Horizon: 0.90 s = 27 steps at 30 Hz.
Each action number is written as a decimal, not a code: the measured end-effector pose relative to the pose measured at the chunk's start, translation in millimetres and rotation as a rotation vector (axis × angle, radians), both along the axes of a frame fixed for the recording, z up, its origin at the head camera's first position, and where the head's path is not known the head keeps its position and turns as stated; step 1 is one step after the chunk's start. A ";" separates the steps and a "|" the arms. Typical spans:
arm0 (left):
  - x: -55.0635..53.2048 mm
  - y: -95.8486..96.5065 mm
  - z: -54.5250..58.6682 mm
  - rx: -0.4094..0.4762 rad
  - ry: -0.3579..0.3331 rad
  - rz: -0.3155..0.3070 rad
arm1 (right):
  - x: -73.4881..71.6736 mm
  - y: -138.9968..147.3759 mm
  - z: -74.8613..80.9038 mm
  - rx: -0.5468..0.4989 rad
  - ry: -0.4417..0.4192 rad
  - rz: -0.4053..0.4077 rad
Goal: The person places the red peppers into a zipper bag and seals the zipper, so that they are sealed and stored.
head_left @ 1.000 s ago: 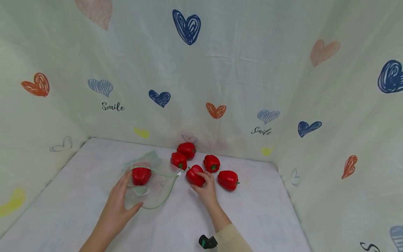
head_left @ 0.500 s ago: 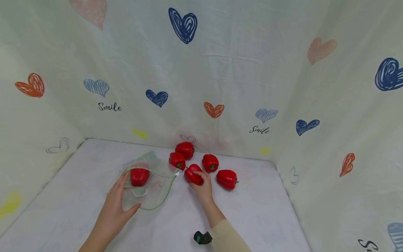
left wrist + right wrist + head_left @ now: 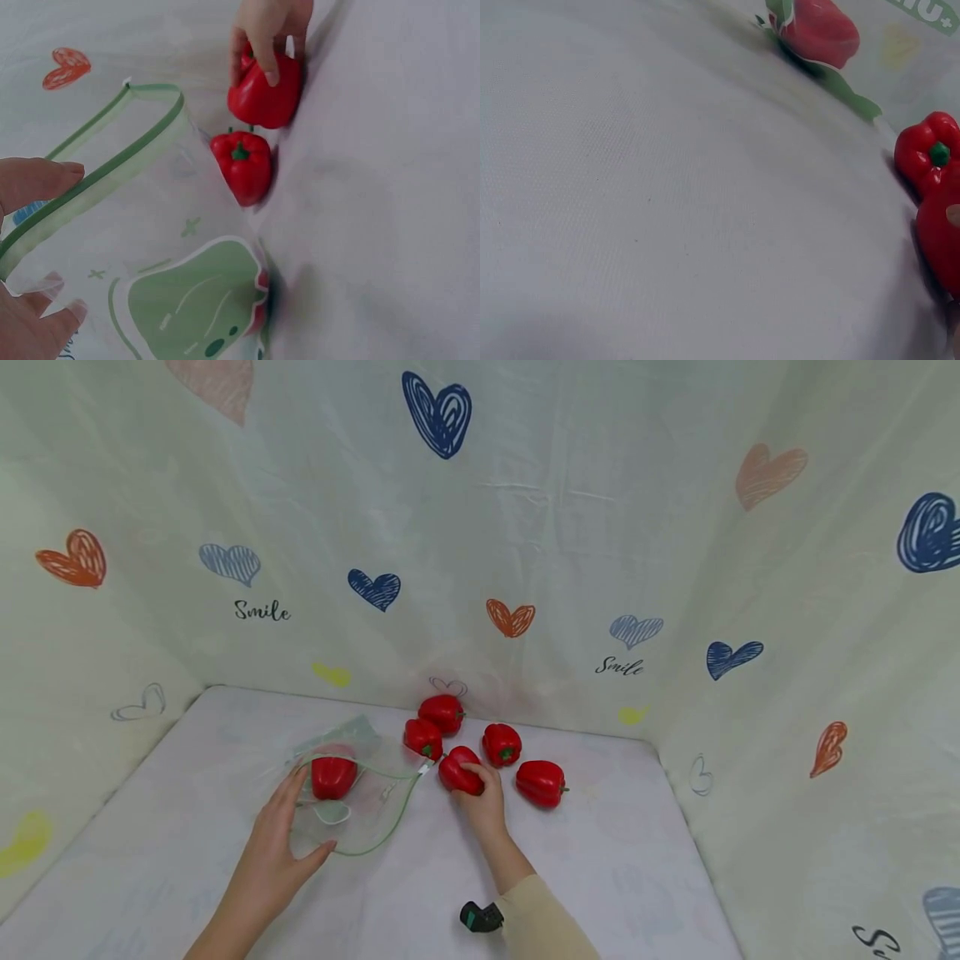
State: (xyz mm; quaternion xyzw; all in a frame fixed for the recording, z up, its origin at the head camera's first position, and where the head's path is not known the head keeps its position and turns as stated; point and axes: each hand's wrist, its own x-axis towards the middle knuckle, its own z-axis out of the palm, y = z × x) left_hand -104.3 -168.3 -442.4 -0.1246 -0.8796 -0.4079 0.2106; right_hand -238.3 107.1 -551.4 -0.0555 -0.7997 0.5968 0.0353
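Observation:
My left hand [image 3: 273, 852] holds the mouth of a clear zip bag [image 3: 375, 822] apart, thumb and fingers spread at its green-edged rim. In the left wrist view a green cartoon print marks the bag's side [image 3: 214, 210]. One red bell pepper [image 3: 334, 777] lies inside the bag. Just right of the mouth, my right hand [image 3: 483, 806] grips another red bell pepper [image 3: 457, 768] resting on the table. This pepper [image 3: 937, 232] shows only at the edge of the right wrist view, where the hand is mostly out of frame.
Two red peppers [image 3: 441, 714] sit together behind the bag's mouth. To the right of the gripped pepper are two others, one farther back [image 3: 501, 743] and one nearer [image 3: 540, 783]. A dark wrist device [image 3: 480, 917] shows at the right sleeve. Heart-printed cloth walls enclose the white table [image 3: 615, 868].
The camera view has shifted slightly. My right hand stays on the same pepper and my left hand keeps its place at the bag's mouth.

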 end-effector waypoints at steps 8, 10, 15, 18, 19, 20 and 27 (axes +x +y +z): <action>0.7 -0.1 -0.3 -0.007 0.016 -0.001 | 4.8 0.7 2.4 -0.026 -0.030 0.031; 0.9 -0.1 0.3 -0.010 0.019 -0.003 | 7.5 1.1 2.8 -0.038 -0.043 0.038; 0.9 -1.1 2.4 -0.010 -0.011 -0.005 | 14.5 3.1 2.7 -0.072 -0.073 0.034; 1.1 -1.8 4.6 -0.005 -0.035 -0.006 | 18.8 4.4 4.7 -0.095 -0.089 0.025; 1.3 -2.0 5.0 -0.005 -0.040 -0.007 | 20.5 4.7 6.0 -0.097 -0.096 0.022; 1.6 -2.1 5.6 -0.005 -0.043 -0.008 | 22.3 4.8 8.1 -0.101 -0.106 0.018; 3.3 -2.0 6.9 -0.003 -0.032 -0.015 | 37.5 5.3 23.5 -0.138 -0.141 0.019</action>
